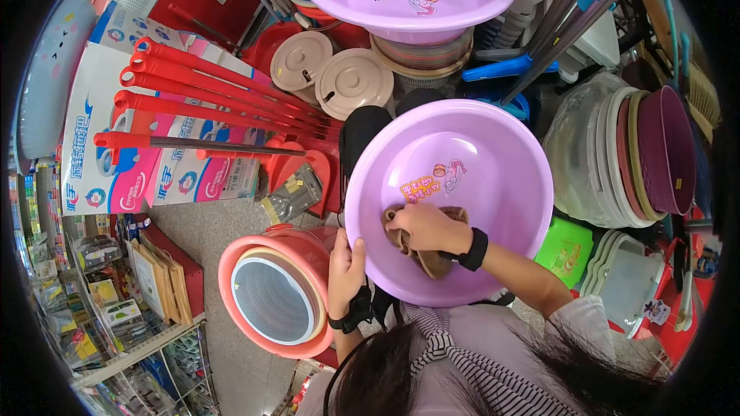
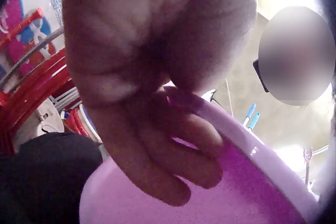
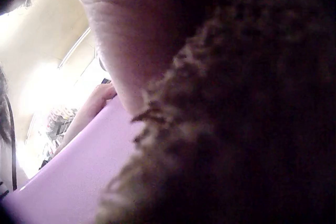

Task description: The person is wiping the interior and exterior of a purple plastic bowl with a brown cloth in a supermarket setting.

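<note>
Basin [image 1: 493,169], lilac, beneath and around the right hand [image 1: 435,229], its rim gripped by the left hand [image 1: 346,268] with thumb over the edge: probably light, fairly stiff plastic, slick if wet, best held by the rim. Cloth [image 1: 435,264], brown, bunched in the right hand's grip inside the basin: likely soft, limp, not fragile, best gathered by a thick fold. Obscured: right fingertips and cloth's underside; left fingers behind the wall in the head view; cloth mostly dark in the right wrist view.
</note>
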Action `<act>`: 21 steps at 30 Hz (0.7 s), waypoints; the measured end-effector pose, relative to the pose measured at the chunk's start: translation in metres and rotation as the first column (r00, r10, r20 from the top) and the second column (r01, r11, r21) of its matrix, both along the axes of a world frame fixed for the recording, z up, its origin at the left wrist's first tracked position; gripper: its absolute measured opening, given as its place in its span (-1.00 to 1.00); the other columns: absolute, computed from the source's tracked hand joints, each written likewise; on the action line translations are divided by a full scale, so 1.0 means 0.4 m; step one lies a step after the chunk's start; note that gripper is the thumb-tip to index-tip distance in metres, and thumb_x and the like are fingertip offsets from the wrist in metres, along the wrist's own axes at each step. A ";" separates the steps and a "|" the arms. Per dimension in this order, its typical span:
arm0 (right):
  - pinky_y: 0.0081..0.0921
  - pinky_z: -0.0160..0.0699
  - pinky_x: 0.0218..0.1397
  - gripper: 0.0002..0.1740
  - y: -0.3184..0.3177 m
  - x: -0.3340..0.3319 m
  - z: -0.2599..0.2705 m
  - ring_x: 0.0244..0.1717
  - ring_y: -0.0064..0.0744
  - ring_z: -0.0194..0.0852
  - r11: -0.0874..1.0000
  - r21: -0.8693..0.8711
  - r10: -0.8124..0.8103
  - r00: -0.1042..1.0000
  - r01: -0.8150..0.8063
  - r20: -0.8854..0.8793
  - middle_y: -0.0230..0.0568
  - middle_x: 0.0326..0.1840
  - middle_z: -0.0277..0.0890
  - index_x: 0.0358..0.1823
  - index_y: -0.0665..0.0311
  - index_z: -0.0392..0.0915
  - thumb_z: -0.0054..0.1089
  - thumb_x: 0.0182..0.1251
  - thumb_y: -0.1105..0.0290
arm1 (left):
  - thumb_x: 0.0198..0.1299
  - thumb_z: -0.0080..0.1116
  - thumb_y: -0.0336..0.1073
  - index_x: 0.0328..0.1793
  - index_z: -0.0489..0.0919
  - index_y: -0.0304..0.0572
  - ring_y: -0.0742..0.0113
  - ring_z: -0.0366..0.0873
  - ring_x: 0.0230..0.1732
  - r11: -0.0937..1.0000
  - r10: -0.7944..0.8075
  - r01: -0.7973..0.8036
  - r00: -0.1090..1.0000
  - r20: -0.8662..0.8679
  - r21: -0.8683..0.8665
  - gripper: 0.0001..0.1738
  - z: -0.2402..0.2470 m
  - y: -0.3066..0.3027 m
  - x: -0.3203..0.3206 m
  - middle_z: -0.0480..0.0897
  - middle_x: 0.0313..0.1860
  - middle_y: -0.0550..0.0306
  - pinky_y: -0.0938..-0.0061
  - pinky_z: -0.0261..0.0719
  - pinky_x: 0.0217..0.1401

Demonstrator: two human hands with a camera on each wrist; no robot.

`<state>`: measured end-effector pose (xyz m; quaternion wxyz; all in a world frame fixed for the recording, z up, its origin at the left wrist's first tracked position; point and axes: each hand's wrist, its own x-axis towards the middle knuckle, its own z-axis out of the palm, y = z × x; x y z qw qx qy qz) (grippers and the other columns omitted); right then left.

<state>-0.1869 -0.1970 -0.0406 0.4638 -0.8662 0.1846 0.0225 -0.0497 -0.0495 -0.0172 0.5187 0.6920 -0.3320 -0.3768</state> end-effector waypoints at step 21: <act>-0.21 0.55 -0.36 -0.86 -0.151 -0.083 0.029 -0.35 -0.01 0.59 0.603 -0.707 -0.536 0.844 0.369 -0.016 0.00 -0.37 0.58 -0.30 0.26 0.54 0.10 0.07 0.52 | 0.40 0.00 -0.37 -0.07 0.42 -0.36 0.62 0.42 -0.42 0.996 0.090 -0.090 0.996 0.005 0.003 -0.85 0.020 -0.031 0.002 0.57 -0.37 0.22 0.66 0.41 -0.36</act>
